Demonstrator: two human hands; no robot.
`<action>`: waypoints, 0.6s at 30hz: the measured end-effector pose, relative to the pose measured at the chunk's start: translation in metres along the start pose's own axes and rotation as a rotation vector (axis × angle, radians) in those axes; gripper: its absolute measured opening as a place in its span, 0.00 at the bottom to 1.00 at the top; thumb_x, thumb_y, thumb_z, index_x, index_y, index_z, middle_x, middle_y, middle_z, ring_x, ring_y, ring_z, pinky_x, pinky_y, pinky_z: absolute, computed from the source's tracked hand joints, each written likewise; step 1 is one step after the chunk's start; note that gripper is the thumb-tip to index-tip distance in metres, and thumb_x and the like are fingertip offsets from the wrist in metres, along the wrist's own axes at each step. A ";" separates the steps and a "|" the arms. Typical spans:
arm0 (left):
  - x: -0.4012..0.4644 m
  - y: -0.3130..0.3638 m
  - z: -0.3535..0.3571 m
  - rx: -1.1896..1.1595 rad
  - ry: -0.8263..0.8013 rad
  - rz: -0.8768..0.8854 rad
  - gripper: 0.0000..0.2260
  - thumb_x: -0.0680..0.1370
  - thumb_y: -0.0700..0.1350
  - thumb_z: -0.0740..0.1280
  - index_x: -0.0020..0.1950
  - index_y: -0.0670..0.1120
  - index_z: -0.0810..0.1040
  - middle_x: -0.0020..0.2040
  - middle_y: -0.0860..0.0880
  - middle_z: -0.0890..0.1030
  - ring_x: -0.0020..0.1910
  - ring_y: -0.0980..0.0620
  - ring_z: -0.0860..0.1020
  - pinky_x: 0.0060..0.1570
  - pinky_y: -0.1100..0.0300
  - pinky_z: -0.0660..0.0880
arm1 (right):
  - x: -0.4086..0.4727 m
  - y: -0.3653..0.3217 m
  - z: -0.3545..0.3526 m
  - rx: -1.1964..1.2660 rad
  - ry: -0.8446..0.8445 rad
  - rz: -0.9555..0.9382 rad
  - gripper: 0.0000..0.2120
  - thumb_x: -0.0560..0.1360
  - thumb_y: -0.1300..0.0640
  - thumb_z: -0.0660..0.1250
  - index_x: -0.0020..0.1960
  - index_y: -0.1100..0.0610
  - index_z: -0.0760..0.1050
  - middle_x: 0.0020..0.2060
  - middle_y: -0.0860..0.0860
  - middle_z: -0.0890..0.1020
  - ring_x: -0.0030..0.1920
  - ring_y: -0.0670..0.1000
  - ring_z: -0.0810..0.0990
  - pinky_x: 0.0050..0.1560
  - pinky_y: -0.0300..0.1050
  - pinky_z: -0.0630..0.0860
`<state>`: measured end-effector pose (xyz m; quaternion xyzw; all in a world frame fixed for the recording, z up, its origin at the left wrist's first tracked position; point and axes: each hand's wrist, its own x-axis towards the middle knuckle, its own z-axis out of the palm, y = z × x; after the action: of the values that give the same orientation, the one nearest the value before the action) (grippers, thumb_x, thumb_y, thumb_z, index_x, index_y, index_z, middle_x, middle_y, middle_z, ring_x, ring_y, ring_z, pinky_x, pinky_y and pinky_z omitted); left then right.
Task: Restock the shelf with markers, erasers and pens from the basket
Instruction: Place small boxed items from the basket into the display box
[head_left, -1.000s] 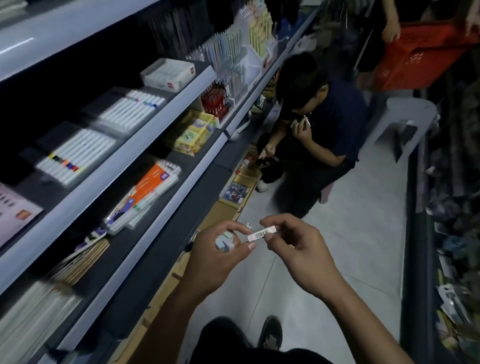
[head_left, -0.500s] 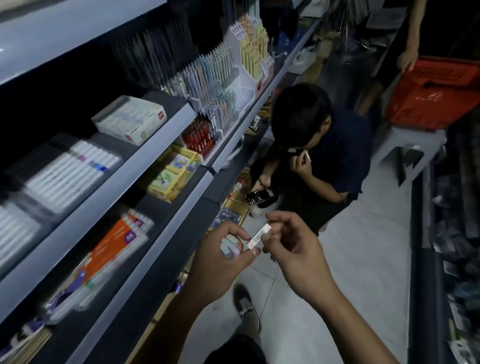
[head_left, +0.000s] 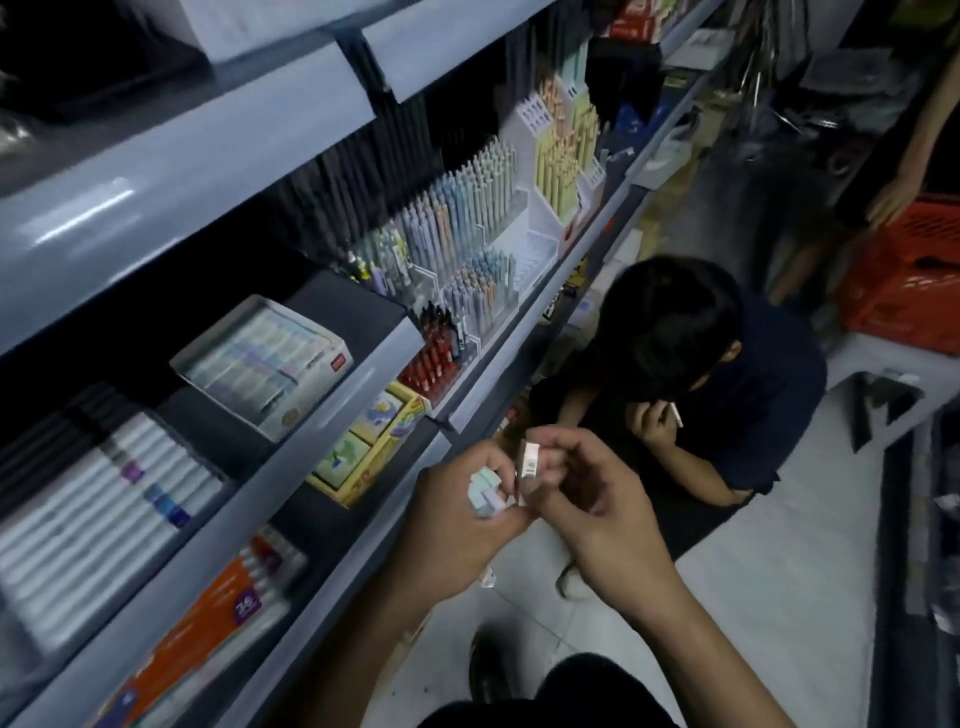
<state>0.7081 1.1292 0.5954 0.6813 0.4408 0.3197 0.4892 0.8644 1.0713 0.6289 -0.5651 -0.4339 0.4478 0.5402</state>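
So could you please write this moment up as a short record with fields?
left hand: left hand grips pastel erasers
right hand: right hand pinches a barcode sticker beside the erasers
shelf: shelf holds marker boxes and pen racks
basket: red basket at far right, on a stool
other people: one person crouches by the shelf; another's hand is at the basket rim

Orange marker pack (head_left: 208, 618), lowest on the shelf (head_left: 291, 467): number "24" legible. Sticker (head_left: 530, 460) above it: barcode only, digits unreadable.
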 end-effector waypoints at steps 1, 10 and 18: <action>0.006 0.001 -0.001 -0.013 0.013 -0.011 0.13 0.69 0.57 0.77 0.40 0.55 0.74 0.35 0.54 0.80 0.34 0.55 0.78 0.35 0.54 0.76 | 0.009 -0.001 0.000 -0.004 -0.027 -0.008 0.19 0.76 0.71 0.71 0.60 0.51 0.82 0.47 0.51 0.85 0.51 0.51 0.84 0.54 0.44 0.82; 0.034 0.021 -0.016 0.130 0.350 -0.111 0.10 0.69 0.51 0.77 0.39 0.61 0.75 0.35 0.59 0.81 0.33 0.62 0.79 0.32 0.72 0.71 | 0.093 -0.003 0.008 0.185 -0.338 0.020 0.18 0.77 0.69 0.72 0.64 0.55 0.80 0.44 0.56 0.82 0.43 0.50 0.81 0.44 0.42 0.77; 0.015 0.027 -0.036 -0.039 0.659 -0.117 0.09 0.74 0.46 0.81 0.43 0.49 0.82 0.40 0.53 0.84 0.41 0.55 0.82 0.41 0.64 0.77 | 0.135 -0.015 0.040 0.090 -0.589 -0.052 0.13 0.73 0.58 0.75 0.54 0.45 0.82 0.47 0.47 0.86 0.49 0.47 0.85 0.48 0.35 0.78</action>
<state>0.6910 1.1528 0.6321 0.5054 0.6074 0.5024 0.3511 0.8558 1.2123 0.6387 -0.3750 -0.5661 0.5973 0.4268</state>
